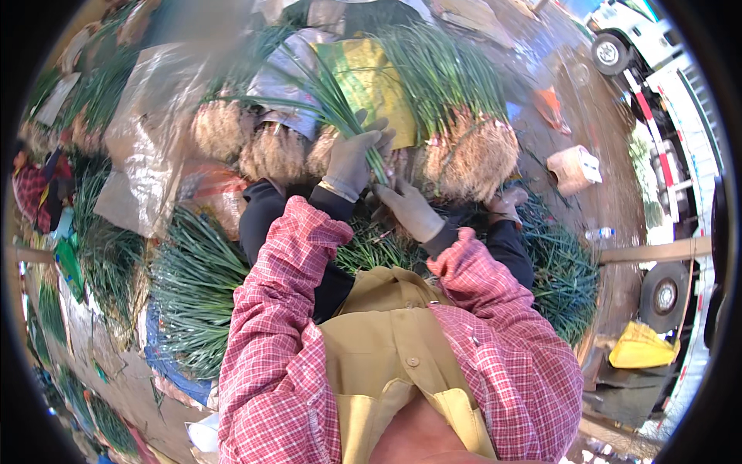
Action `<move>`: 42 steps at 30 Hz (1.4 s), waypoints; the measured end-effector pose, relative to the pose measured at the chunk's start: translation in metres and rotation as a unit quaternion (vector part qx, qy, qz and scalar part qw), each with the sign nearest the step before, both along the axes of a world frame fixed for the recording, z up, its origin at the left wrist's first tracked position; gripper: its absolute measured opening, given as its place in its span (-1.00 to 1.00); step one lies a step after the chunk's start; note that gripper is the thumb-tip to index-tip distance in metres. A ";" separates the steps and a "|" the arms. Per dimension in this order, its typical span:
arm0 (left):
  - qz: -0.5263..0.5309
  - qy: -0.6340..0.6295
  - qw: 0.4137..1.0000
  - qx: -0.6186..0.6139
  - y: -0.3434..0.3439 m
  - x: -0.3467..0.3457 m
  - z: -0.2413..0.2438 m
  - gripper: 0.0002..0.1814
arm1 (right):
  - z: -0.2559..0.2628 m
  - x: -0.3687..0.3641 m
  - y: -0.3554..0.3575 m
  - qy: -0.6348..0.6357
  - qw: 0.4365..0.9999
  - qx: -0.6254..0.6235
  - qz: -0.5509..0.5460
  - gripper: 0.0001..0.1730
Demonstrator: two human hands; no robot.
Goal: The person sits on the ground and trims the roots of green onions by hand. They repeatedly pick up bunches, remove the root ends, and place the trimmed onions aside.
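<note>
My left hand [352,159], in a pale work glove, is closed round a small bunch of green onions [342,113], whose leaves fan up and to the left. My right hand [408,209], gloved too, has its fingertips at the root end of that bunch; whether it grips anything cannot be told. Beyond my right hand stands a large bundle of green onions [469,145] with matted, tan roots. More rooted bundles [272,152] stand beyond my left hand, partly under a yellow-green woven sack [371,81]. Loose green leaves [377,250] lie below my hands, between my legs.
A pile of green onions [194,290] lies at my left, and another heap of leaves [562,284] at my right. A plastic sheet [145,139] covers part of the left side. A cut plastic container [574,169], a bottle [600,234] and a truck [693,133] are at right. A person [40,188] sits far left.
</note>
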State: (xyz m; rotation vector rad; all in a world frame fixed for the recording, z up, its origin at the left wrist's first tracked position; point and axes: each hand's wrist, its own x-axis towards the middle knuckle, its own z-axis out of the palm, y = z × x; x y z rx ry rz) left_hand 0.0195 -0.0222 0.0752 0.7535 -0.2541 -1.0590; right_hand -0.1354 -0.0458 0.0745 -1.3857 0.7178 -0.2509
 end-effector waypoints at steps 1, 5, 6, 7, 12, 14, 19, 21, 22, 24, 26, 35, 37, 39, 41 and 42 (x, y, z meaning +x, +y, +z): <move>-0.058 -0.058 0.996 0.043 -0.006 -0.005 -0.011 -0.51 | -0.015 -0.005 -0.009 0.018 0.995 0.097 0.012 -0.58; -0.259 -0.092 0.950 0.149 -0.001 -0.028 -0.048 -0.59 | -0.034 -0.018 -0.034 0.048 0.981 0.185 0.025 -0.66; -0.281 -0.062 0.945 0.153 0.001 -0.036 -0.055 -0.58 | -0.044 -0.024 -0.035 -0.007 0.973 0.225 0.045 -0.69; -0.271 -0.055 0.952 0.129 -0.005 -0.033 -0.096 -0.54 | -0.051 -0.027 -0.043 0.030 0.986 0.136 0.092 -0.64; -0.136 -0.061 0.975 0.162 -0.025 -0.036 -0.086 -0.63 | -0.065 -0.055 -0.121 0.295 0.913 -0.272 0.076 -0.41; -0.147 -0.060 0.976 0.146 -0.036 -0.031 -0.091 -0.71 | -0.082 -0.043 -0.159 0.363 0.844 -0.393 0.027 -0.36; -0.212 0.069 0.966 0.131 -0.051 -0.039 -0.074 -0.59 | -0.065 0.022 -0.218 0.475 0.790 -0.384 -0.052 -0.33; -0.169 0.115 0.962 0.180 -0.059 -0.047 -0.070 -0.65 | -0.080 0.033 -0.247 0.505 0.765 -0.399 -0.035 -0.39; -0.169 0.136 0.968 0.128 -0.061 -0.045 -0.083 -0.66 | -0.088 0.039 -0.261 0.512 0.763 -0.393 -0.038 -0.41; -0.144 0.119 0.974 0.125 -0.064 -0.041 -0.092 -0.66 | -0.097 0.037 -0.278 0.501 0.768 -0.391 -0.078 -0.52; -0.103 0.080 0.975 0.181 -0.059 -0.031 -0.104 -0.66 | -0.090 0.025 -0.272 0.353 0.882 -0.286 -0.125 -0.61; -0.224 0.135 0.939 0.223 -0.044 -0.038 -0.112 -0.72 | -0.094 0.002 -0.136 0.156 0.965 -0.209 -0.031 -0.70; -0.273 0.137 0.930 0.205 -0.044 -0.035 -0.104 -0.71 | -0.101 0.006 -0.145 0.109 0.990 -0.024 -0.086 -0.70; -0.288 0.074 0.926 0.233 -0.042 -0.039 -0.099 -0.70 | -0.097 0.010 -0.143 0.113 0.988 -0.062 -0.085 -0.71; -0.287 0.018 0.927 0.239 -0.041 -0.037 -0.097 -0.68 | -0.081 0.014 -0.133 0.166 0.950 -0.263 -0.042 -0.68; -0.285 -0.004 0.930 0.231 -0.040 -0.034 -0.097 -0.67 | -0.077 0.012 -0.130 0.192 0.913 -0.359 -0.023 -0.66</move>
